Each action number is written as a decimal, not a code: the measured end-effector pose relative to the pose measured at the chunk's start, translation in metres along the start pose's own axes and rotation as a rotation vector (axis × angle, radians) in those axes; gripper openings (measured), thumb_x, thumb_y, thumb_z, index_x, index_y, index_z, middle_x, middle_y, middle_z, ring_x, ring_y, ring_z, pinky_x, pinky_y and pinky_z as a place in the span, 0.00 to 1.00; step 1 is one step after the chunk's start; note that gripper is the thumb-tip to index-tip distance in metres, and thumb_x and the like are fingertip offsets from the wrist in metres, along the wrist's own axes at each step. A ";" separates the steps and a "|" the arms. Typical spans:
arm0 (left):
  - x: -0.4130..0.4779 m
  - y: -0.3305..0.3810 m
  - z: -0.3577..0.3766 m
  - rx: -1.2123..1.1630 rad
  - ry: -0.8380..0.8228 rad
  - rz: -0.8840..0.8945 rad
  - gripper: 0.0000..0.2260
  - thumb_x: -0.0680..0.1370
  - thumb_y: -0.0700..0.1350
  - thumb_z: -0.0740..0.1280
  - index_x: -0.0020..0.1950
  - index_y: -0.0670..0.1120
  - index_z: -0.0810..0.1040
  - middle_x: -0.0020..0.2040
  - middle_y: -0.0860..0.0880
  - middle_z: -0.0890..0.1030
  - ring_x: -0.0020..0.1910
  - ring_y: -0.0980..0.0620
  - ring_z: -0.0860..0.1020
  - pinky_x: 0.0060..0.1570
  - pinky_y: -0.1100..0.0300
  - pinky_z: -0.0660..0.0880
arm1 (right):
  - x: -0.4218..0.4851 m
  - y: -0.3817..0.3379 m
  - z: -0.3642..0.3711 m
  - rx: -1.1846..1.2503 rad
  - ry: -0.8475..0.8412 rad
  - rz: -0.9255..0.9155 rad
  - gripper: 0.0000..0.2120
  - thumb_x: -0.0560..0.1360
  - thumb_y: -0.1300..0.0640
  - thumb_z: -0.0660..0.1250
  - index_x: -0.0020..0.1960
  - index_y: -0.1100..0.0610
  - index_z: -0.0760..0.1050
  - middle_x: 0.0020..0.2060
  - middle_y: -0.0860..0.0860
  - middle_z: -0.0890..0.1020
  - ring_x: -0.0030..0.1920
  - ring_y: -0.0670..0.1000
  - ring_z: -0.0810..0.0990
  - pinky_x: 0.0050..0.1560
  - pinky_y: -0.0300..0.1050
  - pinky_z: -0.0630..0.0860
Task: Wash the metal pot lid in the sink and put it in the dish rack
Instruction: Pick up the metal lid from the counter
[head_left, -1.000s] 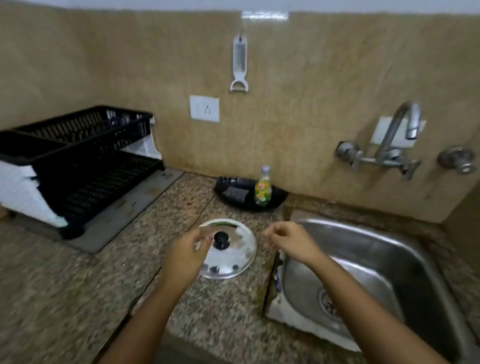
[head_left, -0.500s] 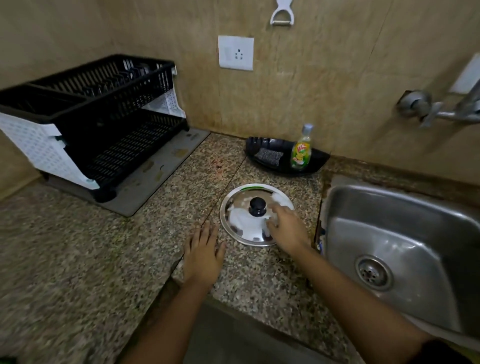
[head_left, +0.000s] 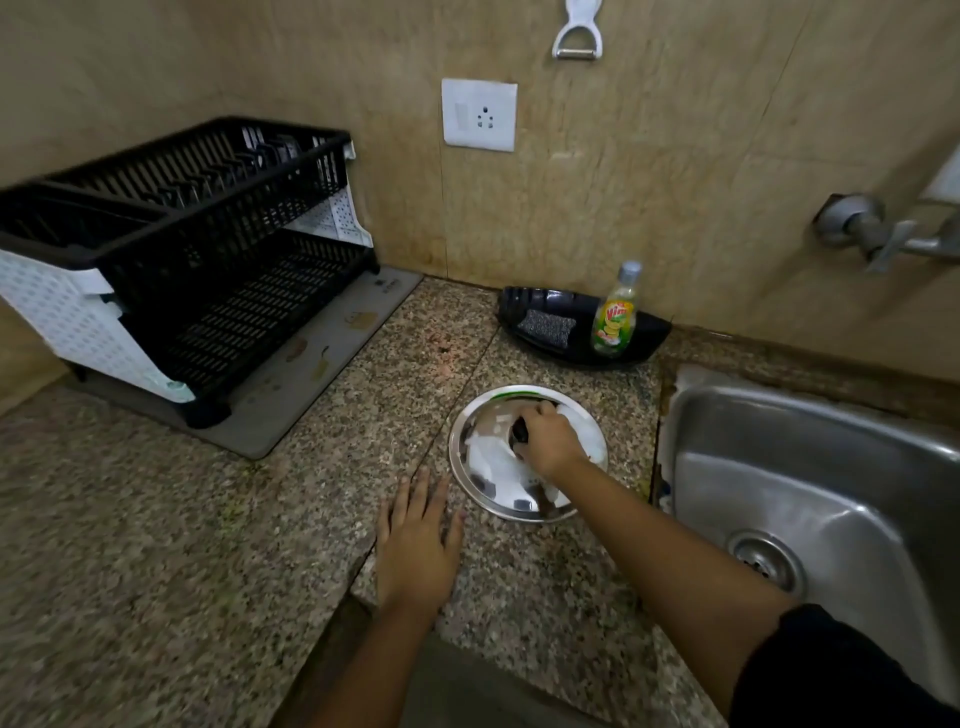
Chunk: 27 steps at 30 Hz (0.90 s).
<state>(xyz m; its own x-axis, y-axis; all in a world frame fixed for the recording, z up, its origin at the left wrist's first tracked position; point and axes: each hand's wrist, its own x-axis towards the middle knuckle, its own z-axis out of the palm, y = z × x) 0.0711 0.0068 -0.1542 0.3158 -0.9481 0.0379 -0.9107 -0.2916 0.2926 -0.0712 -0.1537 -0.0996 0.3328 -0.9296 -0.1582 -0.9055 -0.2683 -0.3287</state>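
A round shiny metal pot lid (head_left: 488, 467) with a black knob lies flat on the granite counter, just left of the steel sink (head_left: 810, 467). My right hand (head_left: 548, 439) is over the lid's middle, fingers closed around the knob, which is mostly hidden. Flat on the counter, my left hand (head_left: 415, 545) rests open beside the lid's near left edge, apart from it. The black two-tier dish rack (head_left: 197, 260) stands at the far left on a grey mat.
A black tray (head_left: 644, 338) by the wall holds a grey scrub pad (head_left: 545, 327) and a bottle of dish soap (head_left: 615, 317). Tap handles (head_left: 872, 234) stick out of the wall above the sink. A wall socket (head_left: 479, 114) and a hanging peeler (head_left: 576, 31) are overhead.
My right hand moved from the lid's right edge onto the knob and closed on it. My left hand, near the lid a second ago, stays flat on the counter. The camera tilted down earlier.
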 end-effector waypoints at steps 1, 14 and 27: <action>0.001 0.001 0.000 -0.004 0.002 0.002 0.30 0.77 0.62 0.40 0.77 0.56 0.56 0.79 0.54 0.52 0.78 0.51 0.48 0.73 0.54 0.39 | 0.001 -0.001 -0.001 0.001 0.006 -0.002 0.23 0.76 0.56 0.65 0.69 0.59 0.66 0.65 0.62 0.70 0.60 0.63 0.74 0.57 0.54 0.74; 0.005 0.016 -0.016 -0.308 0.089 -0.068 0.22 0.81 0.54 0.51 0.70 0.47 0.72 0.72 0.45 0.70 0.71 0.46 0.67 0.70 0.50 0.60 | -0.094 0.008 -0.060 0.415 0.436 -0.115 0.18 0.74 0.57 0.69 0.63 0.51 0.71 0.62 0.51 0.71 0.60 0.53 0.73 0.59 0.48 0.73; -0.003 0.263 -0.019 -1.807 -0.646 -0.643 0.18 0.80 0.54 0.59 0.61 0.43 0.76 0.50 0.46 0.81 0.51 0.49 0.78 0.54 0.52 0.77 | -0.188 0.177 -0.103 0.368 0.499 0.150 0.20 0.70 0.60 0.72 0.60 0.50 0.75 0.59 0.49 0.75 0.60 0.53 0.74 0.57 0.48 0.74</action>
<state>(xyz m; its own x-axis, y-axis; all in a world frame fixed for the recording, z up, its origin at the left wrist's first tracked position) -0.1646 -0.0648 -0.0596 -0.0742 -0.7963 -0.6003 0.6599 -0.4905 0.5691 -0.3216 -0.0522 -0.0319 -0.0340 -0.9799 0.1964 -0.7534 -0.1040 -0.6493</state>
